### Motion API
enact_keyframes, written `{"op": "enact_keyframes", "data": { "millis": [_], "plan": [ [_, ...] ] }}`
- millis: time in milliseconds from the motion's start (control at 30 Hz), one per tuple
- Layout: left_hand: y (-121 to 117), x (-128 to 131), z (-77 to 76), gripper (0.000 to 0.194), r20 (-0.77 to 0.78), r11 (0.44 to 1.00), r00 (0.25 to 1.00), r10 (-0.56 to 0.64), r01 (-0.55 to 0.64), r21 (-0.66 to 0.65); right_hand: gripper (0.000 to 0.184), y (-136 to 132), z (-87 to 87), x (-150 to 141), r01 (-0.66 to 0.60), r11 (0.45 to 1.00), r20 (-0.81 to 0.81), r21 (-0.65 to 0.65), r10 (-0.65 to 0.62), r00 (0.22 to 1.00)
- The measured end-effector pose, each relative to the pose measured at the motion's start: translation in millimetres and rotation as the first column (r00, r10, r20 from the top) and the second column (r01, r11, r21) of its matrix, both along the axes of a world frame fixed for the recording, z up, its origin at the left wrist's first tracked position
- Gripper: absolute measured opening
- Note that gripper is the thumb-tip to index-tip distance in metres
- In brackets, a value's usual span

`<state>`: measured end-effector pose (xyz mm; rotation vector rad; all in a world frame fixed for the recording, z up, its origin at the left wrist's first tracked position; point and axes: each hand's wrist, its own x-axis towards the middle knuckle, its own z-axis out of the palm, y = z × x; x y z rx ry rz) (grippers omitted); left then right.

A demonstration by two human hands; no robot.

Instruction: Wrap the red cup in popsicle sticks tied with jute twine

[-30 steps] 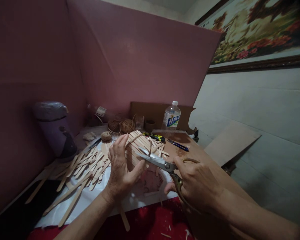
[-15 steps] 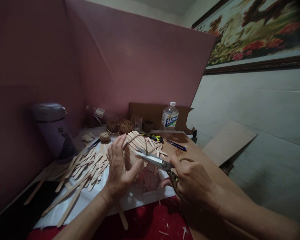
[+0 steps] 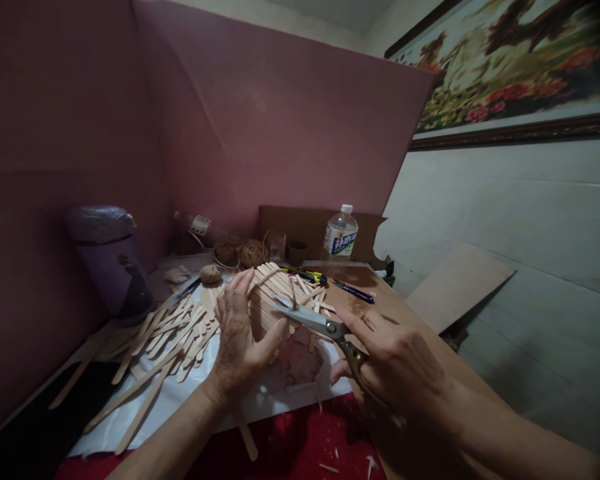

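My left hand holds the near-left side of a craft-stick piece, a round-edged body of pale wooden sticks set side by side. A strand of brown twine runs across its top, and a loose end stands up near its right side. My right hand grips a pair of scissors by its brass-coloured handles. The blades point left over the piece, slightly parted, close to the twine end. Whether the twine lies between them I cannot tell. My fingers hide part of the handles.
Loose craft sticks lie heaped at left. Behind are a small twine ball, larger twine balls, a yellow-black cutter, a blue pen-like tool and a plastic bottle. A purple cup stands far left.
My right hand and the scissors have shifted slightly to the right, and the hand's hold on the handles looks changed. My left hand and the stick piece have barely moved.
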<state>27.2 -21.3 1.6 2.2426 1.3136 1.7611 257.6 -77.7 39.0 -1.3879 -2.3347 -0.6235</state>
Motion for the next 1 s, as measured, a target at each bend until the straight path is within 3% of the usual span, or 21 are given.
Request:
{"op": "enact_keyframes", "data": {
  "millis": [200, 433, 733, 1000],
  "plan": [
    [-1.4, 0.2, 1.7, 0.070, -0.016, 1.000, 1.000, -0.005, 0.005, 0.010, 0.039, -3.7, 5.4, -7.7, 0.122, 0.989, -0.038, -0.087, -0.126, 0.991],
    [-2.5, -1.5, 2.7, 0.070, -0.017, 1.000, 1.000, -0.024, 0.024, -0.001, 0.050, -3.2, 6.6, -9.4, 0.117, 0.984, -0.050, -0.136, -0.125, 0.991],
    [-0.1, -1.8, 1.3, 0.071, -0.026, 0.999, 0.999, -0.036, 0.036, 0.002, 0.033, 0.5, 2.2, -1.9, 0.068, 0.991, -0.011, -0.115, -0.070, 0.997],
    [-0.3, -2.3, 1.0, 0.072, -0.027, 0.999, 0.999, -0.032, 0.032, -0.002, 0.028, -5.2, 9.2, -1.9, 0.100, 0.968, -0.019, -0.228, -0.107, 0.994]
  ]
}}
